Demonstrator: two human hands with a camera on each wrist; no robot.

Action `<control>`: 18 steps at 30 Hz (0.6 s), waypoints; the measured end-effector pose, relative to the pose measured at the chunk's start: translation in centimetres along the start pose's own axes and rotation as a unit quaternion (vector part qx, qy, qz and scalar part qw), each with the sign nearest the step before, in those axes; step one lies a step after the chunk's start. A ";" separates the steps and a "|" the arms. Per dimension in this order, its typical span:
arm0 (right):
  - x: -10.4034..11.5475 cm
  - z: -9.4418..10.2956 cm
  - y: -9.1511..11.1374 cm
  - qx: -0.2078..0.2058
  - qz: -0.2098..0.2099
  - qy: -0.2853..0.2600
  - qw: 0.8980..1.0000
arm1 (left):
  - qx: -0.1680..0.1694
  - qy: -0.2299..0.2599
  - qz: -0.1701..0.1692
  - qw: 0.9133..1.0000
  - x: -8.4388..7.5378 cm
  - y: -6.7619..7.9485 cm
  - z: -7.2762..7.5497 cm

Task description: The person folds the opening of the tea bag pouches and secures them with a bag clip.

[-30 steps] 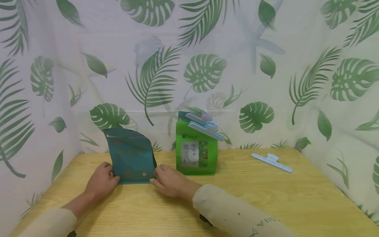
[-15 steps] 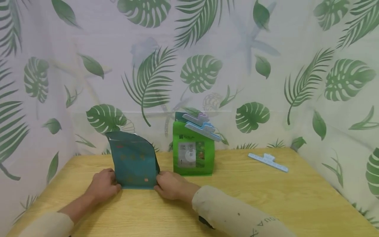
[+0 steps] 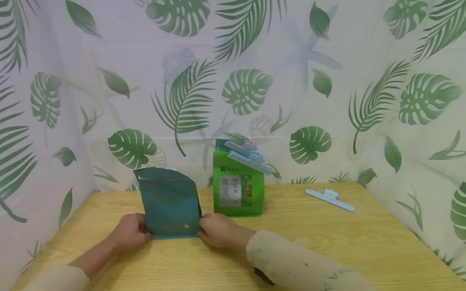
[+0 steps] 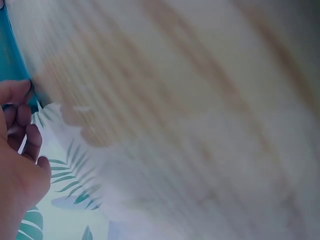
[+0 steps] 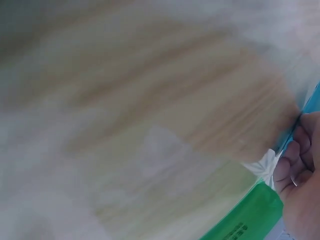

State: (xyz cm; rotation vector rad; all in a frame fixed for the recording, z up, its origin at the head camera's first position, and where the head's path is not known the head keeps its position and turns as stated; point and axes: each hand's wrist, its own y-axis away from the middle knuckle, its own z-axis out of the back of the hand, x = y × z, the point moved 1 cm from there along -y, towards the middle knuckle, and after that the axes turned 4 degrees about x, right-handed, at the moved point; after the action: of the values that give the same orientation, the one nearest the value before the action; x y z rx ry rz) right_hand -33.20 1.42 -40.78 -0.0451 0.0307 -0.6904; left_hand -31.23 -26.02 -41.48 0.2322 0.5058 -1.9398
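A teal pouch bag (image 3: 171, 208) stands upright on the wooden table, its top edge slanting down to the right. My left hand (image 3: 131, 233) pinches its lower left corner, and my right hand (image 3: 221, 231) pinches the lower right one. In the left wrist view, the thumb and fingertips of that hand (image 4: 25, 172) meet at the teal edge (image 4: 11, 60). The right wrist view has the other hand's curled fingers (image 5: 284, 170) at the bag's blue-looking edge, with the green bag (image 5: 255, 212) close by.
Right of the teal pouch stands a green tea bag (image 3: 222, 206), its folded top held by a blue sealing clip (image 3: 249, 162). Behind it, a purple clip (image 3: 240, 146) sits on another teal bag (image 3: 220, 144). A pale blue clip (image 3: 329, 199) lies at the table's right.
Both hands have slid the teal pouch toward me and a little to the right, away from the back wall. The green bag and the loose clip stay in place.
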 end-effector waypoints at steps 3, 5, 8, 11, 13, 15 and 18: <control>-0.4 0.1 0.7 0.000 0.007 -0.011 1.000 | 0.020 0.032 -0.010 0.999 -0.4 0.1 0.0; -0.6 0.2 1.1 0.002 0.011 -0.020 1.000 | 0.039 0.057 -0.017 0.998 -0.7 0.2 0.0; -1.0 0.3 1.8 0.003 0.014 -0.028 1.000 | 0.064 0.084 -0.024 0.994 -1.1 0.2 -0.2; -1.3 0.3 2.5 0.001 0.023 -0.027 0.999 | 0.082 0.098 -0.038 0.991 -1.5 0.1 -0.4; -1.4 0.3 2.9 -0.002 0.033 -0.026 0.999 | 0.087 0.100 -0.049 0.990 -1.7 0.1 -0.5; -1.6 0.3 3.3 -0.002 0.042 -0.025 0.999 | 0.091 0.101 -0.056 0.989 -2.0 0.1 -0.6; -1.9 0.3 4.0 -0.006 0.049 -0.023 0.999 | 0.096 0.105 -0.061 0.988 -2.4 -0.2 -0.8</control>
State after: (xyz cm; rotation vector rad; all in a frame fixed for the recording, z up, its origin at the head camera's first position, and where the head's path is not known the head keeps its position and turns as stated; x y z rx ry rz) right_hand -32.09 5.67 -40.70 -0.0701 -0.0062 -0.5905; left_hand -30.42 -23.62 -41.22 0.5447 0.4801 -2.0978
